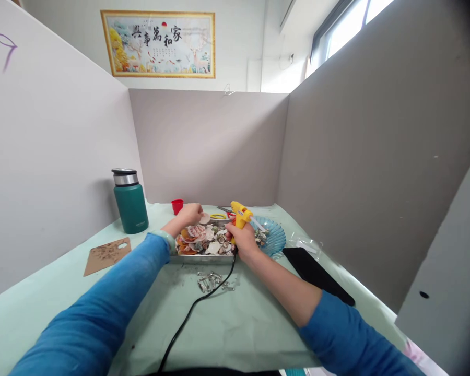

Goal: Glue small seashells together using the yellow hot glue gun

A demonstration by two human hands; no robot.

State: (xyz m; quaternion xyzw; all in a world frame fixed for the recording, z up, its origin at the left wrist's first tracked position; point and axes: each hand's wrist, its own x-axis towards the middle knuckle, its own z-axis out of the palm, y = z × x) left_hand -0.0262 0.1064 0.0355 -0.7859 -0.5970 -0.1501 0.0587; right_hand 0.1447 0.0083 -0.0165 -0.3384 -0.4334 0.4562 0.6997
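Observation:
My right hand [243,239] is wrapped round the handle of a yellow hot glue gun [241,213]. A whitish glue stick [258,224] sticks out of its back end, and a black cord [198,302] runs from it toward me. Over the far left part of a metal tray [203,259], my left hand [191,213] has its fingers bent together at a pale pink disc [205,218]; the fingertips are partly hidden. The tray is heaped with pink, orange and cream flower-like pieces [198,233] and pale discs. Several silver metal clips or pins [209,282] lie in front of it.
At left stand a green bottle [130,206] and a brown card [107,256]. Behind the tray are a red cup [177,207] and yellow-handled scissors [218,216]. On the right are a blue glass plate [276,237], clear plastic wrap [307,245] and a black flat strip [317,275]. Partition panels [207,146] enclose the table.

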